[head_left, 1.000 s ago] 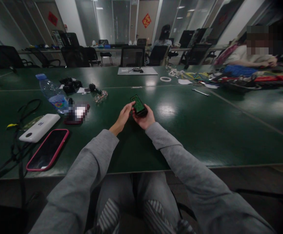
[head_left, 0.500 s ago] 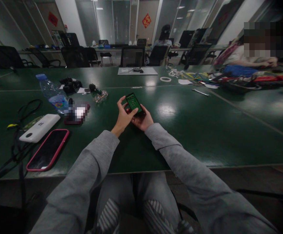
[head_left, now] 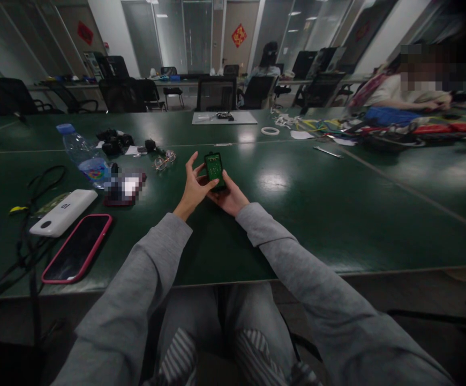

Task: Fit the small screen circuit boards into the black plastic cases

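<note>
A small green circuit board (head_left: 215,167) in a black frame is held up above the green table, its long side pointing away from me. My left hand (head_left: 193,188) grips it from the left, thumb pressed on its near end and index finger raised clear of the edge. My right hand (head_left: 233,196) cups the frame from the right and below, with the thumb along its right side. The fingers beneath the board are hidden.
Left on the table (head_left: 337,214) lie a pink-cased phone (head_left: 78,249), a white power bank (head_left: 63,213), black cables and a water bottle (head_left: 84,155). Eyeglasses (head_left: 164,160) lie beyond my left hand. A white ring (head_left: 270,131), metal tool (head_left: 328,152) and wire pile (head_left: 401,126) are farther right.
The circuit board has turned from a slant to nearly straight ahead and shifted slightly left with both hands. My left index finger has lifted off the frame's far corner.
</note>
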`<state>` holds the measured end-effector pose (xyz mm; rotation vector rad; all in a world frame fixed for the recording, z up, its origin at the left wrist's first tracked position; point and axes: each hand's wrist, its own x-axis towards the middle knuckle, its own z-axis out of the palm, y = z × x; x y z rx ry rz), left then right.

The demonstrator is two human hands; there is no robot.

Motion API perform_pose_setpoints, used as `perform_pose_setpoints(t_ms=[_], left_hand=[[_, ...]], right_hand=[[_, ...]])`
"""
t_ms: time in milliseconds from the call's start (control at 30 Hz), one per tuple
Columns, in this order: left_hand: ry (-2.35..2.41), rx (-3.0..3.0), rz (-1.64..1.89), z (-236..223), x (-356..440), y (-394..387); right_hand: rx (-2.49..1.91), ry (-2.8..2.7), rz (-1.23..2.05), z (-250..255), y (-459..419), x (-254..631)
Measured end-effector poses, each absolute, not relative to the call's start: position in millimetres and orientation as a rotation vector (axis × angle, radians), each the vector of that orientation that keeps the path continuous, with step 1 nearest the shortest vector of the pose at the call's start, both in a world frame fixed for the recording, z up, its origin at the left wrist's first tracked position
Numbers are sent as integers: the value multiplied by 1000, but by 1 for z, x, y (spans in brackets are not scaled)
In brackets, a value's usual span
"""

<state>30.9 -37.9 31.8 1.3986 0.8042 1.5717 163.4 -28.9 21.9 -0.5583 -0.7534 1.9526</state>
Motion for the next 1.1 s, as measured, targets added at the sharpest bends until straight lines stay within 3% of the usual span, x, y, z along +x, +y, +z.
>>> perform_pose_setpoints(t_ms=[600,700,867,1100], left_hand=[[846,1235,1471,35,30,-37],[876,1184,1507,36,41,-41],[875,1144,1546,45,61,-53],[785,1177,1448,52,71,-62]], right_hand=[[-582,-975,1775,30,-34,162],[-735,-1068,1515,31,-30,164],[-1058,-1245,780,23,-20,177],[-1107,-1529,338,15,-19,182]])
